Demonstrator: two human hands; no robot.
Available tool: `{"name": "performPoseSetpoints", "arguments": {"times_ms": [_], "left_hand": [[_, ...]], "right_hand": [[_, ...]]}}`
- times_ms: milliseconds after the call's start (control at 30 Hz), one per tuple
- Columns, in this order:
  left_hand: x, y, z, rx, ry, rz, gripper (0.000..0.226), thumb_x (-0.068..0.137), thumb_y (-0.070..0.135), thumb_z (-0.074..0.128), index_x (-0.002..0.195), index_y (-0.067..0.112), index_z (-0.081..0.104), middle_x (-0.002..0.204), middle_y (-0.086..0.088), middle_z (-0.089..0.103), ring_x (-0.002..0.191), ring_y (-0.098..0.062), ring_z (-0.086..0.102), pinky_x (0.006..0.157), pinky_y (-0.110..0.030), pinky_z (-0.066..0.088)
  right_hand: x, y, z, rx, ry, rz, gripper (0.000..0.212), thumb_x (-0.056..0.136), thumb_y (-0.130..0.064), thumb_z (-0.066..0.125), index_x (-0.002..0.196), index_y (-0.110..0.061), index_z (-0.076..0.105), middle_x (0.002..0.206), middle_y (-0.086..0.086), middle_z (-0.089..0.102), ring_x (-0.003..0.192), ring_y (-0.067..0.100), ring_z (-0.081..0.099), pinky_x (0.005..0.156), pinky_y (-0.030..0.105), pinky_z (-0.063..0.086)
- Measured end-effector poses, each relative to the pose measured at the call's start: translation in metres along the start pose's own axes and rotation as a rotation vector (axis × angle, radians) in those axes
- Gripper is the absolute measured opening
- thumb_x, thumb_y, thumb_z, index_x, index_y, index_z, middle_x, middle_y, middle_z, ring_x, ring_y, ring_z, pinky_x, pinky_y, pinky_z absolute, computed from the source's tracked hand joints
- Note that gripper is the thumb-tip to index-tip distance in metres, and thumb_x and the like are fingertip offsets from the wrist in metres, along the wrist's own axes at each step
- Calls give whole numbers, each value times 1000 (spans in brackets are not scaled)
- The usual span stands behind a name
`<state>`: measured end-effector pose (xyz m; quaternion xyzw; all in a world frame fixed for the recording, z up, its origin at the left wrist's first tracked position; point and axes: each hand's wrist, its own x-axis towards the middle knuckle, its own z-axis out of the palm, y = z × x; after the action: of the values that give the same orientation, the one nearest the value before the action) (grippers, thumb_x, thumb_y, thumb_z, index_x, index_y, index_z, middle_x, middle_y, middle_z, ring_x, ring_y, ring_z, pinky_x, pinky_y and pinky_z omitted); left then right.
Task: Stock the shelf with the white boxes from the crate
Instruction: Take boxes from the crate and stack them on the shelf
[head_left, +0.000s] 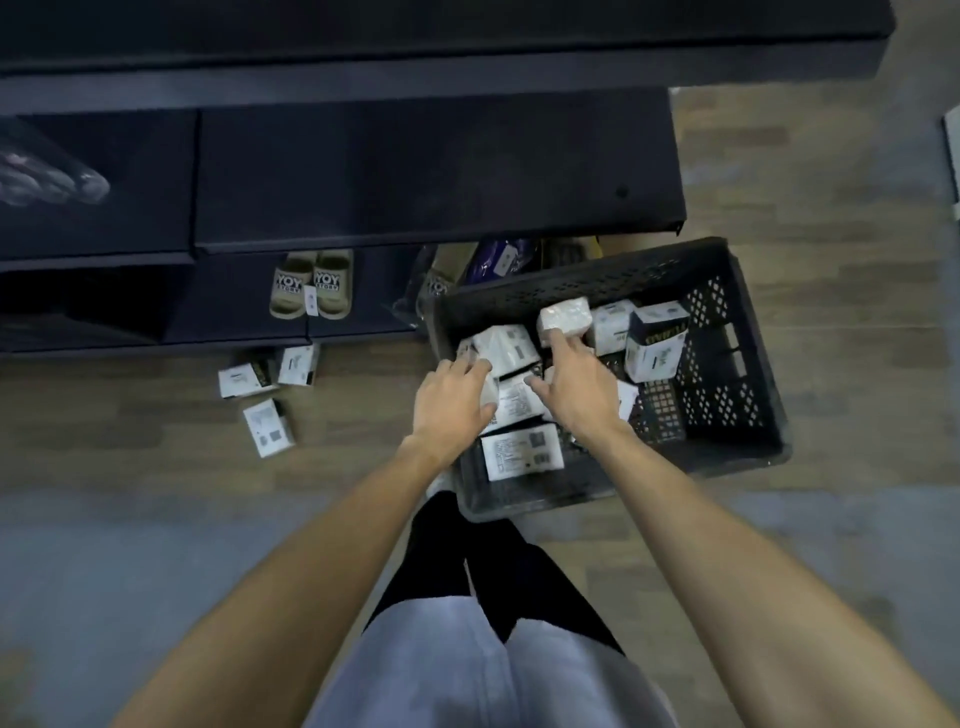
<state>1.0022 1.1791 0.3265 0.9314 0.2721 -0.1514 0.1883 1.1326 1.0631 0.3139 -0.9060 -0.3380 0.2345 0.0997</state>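
head view: your left hand (451, 402) pinches a white box (489, 388) at the crate's (727, 395) 9 o'clock side. your right hand (574, 387) is spread wide, forefinger touching a wrapped box (565, 317) toward 12. loose boxes (269, 427) lie on the floor (130, 441) at the crate's 9 o'clock, below the dark shelf (415, 182).
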Motion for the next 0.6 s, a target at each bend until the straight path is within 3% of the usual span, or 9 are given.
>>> {"name": "performPoseSetpoints", "arguments": {"times_ms": [367,533,600], "left_hand": [[45,-29,68,55,-33,29,44,90,34,57,131,19,50,121,-4,57,112,-24,50,93,-35,41],[60,-33,79,102,-14,94,39,92,26,55,129,18,50,122,-4,55,114,-21,48,87,-31,42],[64,-36,85,172,-29,178,36,92,20,54,128,17,50,123,-4,55,114,-23,49,90,-32,41]], "right_hand": [[72,26,97,-12,-236,-1,71,88,-27,72,147,-33,32,142,7,43,113,30,58,80,38,49],[112,24,126,-138,-358,-34,87,90,-2,63,155,-36,18,160,10,17,131,34,45,87,40,53],[126,19,135,-194,-381,-85,95,87,2,64,156,-36,12,165,3,1,140,34,34,94,44,52]]}}
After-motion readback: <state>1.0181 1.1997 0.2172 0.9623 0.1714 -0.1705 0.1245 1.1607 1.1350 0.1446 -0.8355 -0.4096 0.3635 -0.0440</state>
